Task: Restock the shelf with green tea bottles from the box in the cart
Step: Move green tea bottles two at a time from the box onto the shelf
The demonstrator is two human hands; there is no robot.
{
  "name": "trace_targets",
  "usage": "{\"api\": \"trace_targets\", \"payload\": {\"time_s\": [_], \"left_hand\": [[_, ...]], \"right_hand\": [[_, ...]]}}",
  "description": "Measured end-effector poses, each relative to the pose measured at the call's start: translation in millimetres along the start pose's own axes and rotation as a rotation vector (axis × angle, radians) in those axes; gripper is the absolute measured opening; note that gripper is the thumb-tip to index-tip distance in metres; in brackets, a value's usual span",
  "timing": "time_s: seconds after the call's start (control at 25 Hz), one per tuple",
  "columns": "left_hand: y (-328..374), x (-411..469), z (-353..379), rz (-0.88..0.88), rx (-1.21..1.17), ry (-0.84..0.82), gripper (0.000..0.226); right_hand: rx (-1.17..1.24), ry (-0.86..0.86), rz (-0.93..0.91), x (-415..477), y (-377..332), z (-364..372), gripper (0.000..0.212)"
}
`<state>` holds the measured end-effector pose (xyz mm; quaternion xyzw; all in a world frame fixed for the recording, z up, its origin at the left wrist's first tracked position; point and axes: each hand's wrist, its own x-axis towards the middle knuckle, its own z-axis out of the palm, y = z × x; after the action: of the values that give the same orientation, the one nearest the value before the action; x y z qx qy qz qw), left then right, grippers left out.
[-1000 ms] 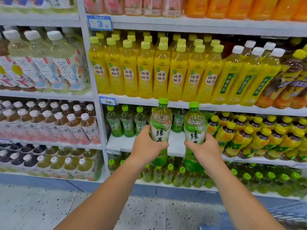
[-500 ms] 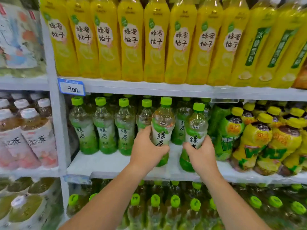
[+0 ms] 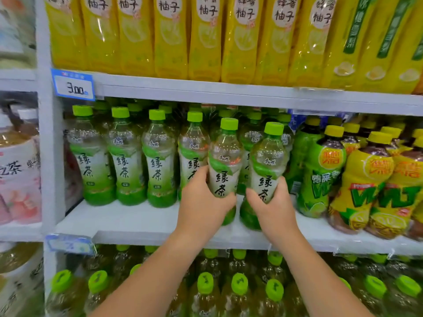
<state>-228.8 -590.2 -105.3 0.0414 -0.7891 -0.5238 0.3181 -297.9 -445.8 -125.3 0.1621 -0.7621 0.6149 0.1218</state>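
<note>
Fingers [image 3: 229, 201] of the left hand [image 3: 201, 209] are wrapped round the lower half of one green tea bottle [image 3: 225, 161]. The right hand [image 3: 272, 209] is gripping a second bottle [image 3: 267, 163] the same way.

Both are upright, side by side and close together, at the front of the middle shelf [image 3: 137, 223]. They're right in front of the green tea row [image 3: 124, 161] that's already stocked. Can't tell if the bases are down on the shelf or just above it.

Handling-wise, my guess is they're full, so a decent weight for one hand each. Thin clear plastic like that will probably dent if I squeeze hard, and the glossy label sleeve looks slippery. I'd hold at the pinched-in waist around the label, which is about where the hands are now. They're tall and narrow, so likely tippy if bumped.

Just to the right are yellow-capped bottles [image 3: 361, 179], leaning and near the second bottle, so there's not much room on that side. A price tag [image 3: 73, 84] hangs on the shelf edge up and to the left.
</note>
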Motion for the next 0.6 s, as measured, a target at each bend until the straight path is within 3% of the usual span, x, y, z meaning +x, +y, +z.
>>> {"api": "trace_targets", "payload": {"time_s": [0.16,0.32,0.44,0.6], "left_hand": [[-12.7,-12.9,8.3,0.055,0.016,0.064,0.050],[-31.7,-22.3,9.2,0.058,0.221,0.085,0.065],[-37.6,-30.2,-1.3,0.078,0.290,0.030,0.061],[-38.7,-29.0,-7.7,0.100,0.386,0.006,0.058]], "right_hand": [[0.003,-0.032,-0.007,-1.6,3.5,-1.3,0.044],[-0.003,-0.098,-0.003,-3.2,8.7,-5.0,0.050],[-0.167,-0.171,-0.025,-6.0,16.3,-17.7,0.044],[-0.179,-0.196,-0.026,-10.8,22.0,-30.6,0.050]]}}
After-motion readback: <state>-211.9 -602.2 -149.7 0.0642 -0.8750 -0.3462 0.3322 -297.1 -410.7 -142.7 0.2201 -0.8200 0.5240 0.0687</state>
